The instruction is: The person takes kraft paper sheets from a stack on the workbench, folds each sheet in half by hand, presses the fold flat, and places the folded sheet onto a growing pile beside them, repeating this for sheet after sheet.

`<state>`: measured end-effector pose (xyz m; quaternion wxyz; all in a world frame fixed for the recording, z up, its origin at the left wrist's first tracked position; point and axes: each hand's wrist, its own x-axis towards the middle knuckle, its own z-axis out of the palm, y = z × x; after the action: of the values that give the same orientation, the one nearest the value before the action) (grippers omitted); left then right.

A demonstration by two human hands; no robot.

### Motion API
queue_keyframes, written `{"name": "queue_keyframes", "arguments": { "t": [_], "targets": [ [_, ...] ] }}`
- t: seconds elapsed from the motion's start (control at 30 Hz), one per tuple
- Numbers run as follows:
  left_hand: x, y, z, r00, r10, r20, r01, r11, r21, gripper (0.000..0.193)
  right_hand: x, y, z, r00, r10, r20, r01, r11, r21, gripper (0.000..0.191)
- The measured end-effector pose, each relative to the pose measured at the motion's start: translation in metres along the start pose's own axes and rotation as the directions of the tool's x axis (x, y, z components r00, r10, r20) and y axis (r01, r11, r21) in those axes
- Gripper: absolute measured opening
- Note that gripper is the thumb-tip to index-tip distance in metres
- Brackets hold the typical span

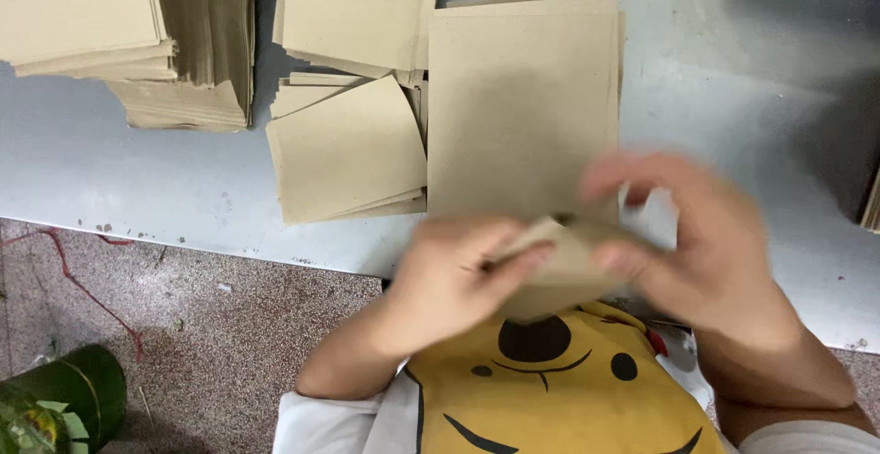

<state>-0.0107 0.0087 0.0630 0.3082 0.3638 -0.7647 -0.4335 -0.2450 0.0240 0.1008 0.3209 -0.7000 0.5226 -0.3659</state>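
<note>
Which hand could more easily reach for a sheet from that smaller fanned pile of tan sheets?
Probably the left hand. It sits on the same side as the fanned pile; the right hand is farther off, beyond the large sheet. Both hands hold a folded tan piece, blurred by motion.

1. Two bare hands, left hand point(454, 275) and right hand point(683, 239), both blurred; no gloves, rings or watch visible.
2. Forearms uncovered up to short white sleeves, seen at the lower left and lower right edges.
3. Yellow shirt front point(559, 390) between the arms, printed with a cartoon face: large black oval nose, small black dot eyes, thin black curved lines for mouth and brows.
4. Small patch of red beside the yellow print, near the right forearm.
5. White fabric bordering the yellow panel on both sides.
</note>
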Motion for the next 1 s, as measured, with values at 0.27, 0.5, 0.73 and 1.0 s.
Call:
{"name": "queue_keyframes", "arguments": {
  "t": [0.27, 0.5, 0.73, 1.0],
  "targets": [
    [-0.015, 0.012, -0.025, 0.972, 0.109, 0.21, -0.148, 0.973, 0.18, 0.013, -0.017, 0.038, -0.009, 0.994, -0.056, -0.09, 0.049, 0.996, -0.076, 0.003],
    [-0.054, -0.005, -0.076, 0.975, 0.039, -0.219, 0.063, 0.895, 0.442, 0.014, -0.02, 0.044, 0.007, 0.992, 0.067, -0.111, -0.067, 0.998, 0.009, 0.023],
    [-0.063, -0.058, -0.118, 0.954, 0.02, -0.299, 0.256, 0.465, 0.848, 0.037, -0.014, 0.016, 0.049, 0.876, -0.267, 0.402, 0.423, 0.826, -0.373, 0.055],
    [-0.062, -0.067, -0.081, 0.957, -0.077, -0.279, 0.26, 0.656, 0.709, 0.048, -0.039, 0.047, 0.043, 0.94, -0.207, 0.27, 0.269, 0.939, -0.214, 0.014]
  ]
}}
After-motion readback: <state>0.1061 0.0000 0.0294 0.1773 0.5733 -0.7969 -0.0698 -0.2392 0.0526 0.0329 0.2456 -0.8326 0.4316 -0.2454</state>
